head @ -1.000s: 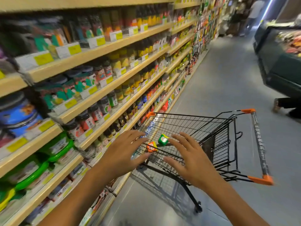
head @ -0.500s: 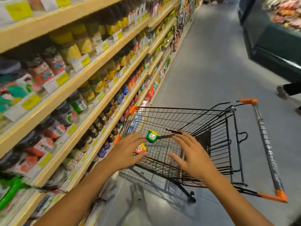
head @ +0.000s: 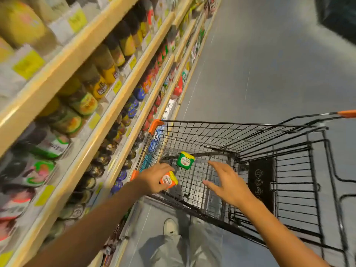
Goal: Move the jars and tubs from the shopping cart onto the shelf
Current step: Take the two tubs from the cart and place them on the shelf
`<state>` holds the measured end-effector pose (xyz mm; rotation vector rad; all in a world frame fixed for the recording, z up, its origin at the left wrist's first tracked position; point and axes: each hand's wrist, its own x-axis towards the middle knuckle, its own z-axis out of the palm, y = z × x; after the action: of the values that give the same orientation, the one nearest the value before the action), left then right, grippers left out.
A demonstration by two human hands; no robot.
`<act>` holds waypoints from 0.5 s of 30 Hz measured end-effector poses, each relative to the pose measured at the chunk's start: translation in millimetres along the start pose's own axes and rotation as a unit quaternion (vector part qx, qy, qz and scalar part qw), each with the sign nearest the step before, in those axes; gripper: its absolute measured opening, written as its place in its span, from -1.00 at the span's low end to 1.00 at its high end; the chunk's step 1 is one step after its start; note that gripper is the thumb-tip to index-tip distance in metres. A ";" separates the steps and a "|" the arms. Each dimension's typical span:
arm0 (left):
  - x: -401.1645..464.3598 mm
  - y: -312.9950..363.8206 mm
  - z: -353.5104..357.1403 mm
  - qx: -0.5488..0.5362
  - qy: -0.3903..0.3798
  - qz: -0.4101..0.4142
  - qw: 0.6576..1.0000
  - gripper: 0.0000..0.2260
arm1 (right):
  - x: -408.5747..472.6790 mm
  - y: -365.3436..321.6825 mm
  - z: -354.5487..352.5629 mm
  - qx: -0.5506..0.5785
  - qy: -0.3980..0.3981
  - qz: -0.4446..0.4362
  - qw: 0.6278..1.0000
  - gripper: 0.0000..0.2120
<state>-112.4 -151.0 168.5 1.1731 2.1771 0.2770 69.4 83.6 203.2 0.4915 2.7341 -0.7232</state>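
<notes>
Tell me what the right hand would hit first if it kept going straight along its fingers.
Most likely the green tub on the cart floor: the right hand is open, its fingers aimed up-left toward it. Depth is unclear, so it could pass above it.

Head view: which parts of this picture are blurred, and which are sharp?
Head view: the wooden shelves of jars at the left are smeared by motion blur, their labels unreadable; the black wire shopping cart, the green tub with yellow lid and both hands are fairly sharp; straight lines bend from wide-angle distortion.
</notes>
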 end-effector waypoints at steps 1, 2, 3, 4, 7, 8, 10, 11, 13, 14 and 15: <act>12.9 -11.6 10.4 -0.010 -0.007 -0.014 1.000 -0.45 | 12.5 8.3 8.6 0.006 -0.012 0.006 1.000 -0.27; 25.5 -21.1 16.9 -0.022 -0.030 -0.029 0.999 -0.44 | 25.8 17.1 17.7 0.012 -0.026 0.014 0.999 -0.26; 38.5 -31.7 24.9 -0.029 -0.047 -0.035 0.998 -0.43 | 38.3 25.4 26.8 0.019 -0.038 0.021 0.999 -0.26; 47.9 -36.4 29.0 -0.027 -0.049 -0.042 0.998 -0.42 | 51.2 35.1 38.3 0.028 -0.050 0.025 0.998 -0.24; 73.2 -52.9 46.0 -0.052 -0.058 -0.054 0.996 -0.43 | 89.1 61.2 74.5 0.081 -0.090 0.045 0.992 -0.16; 81.6 -59.2 53.2 -0.048 -0.061 -0.055 0.995 -0.44 | 101.7 68.6 88.6 0.101 -0.102 0.050 0.988 -0.13; 97.8 -69.8 66.3 -0.040 -0.077 -0.052 0.995 -0.46 | 127.7 83.6 119.1 0.130 -0.120 0.053 0.983 -0.08; 105.0 -75.3 71.6 -0.040 -0.076 -0.051 0.995 -0.46 | 141.7 90.4 134.1 0.143 -0.126 0.056 0.980 -0.06; 117.0 -87.1 80.8 -0.055 -0.075 -0.061 0.994 -0.47 | 169.9 100.5 158.9 0.168 -0.131 0.070 0.974 -0.04; 122.4 -93.5 85.9 -0.065 -0.073 -0.067 0.993 -0.47 | 183.3 105.5 170.0 0.186 -0.126 0.078 0.971 -0.04; 127.3 -99.1 89.4 -0.074 -0.070 -0.072 0.992 -0.47 | 196.2 109.5 179.8 0.203 -0.116 0.084 0.969 -0.04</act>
<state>-173.4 -115.6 -1.9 0.9223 2.0684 0.2801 -35.3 129.7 -60.8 0.6669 2.2971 -1.2174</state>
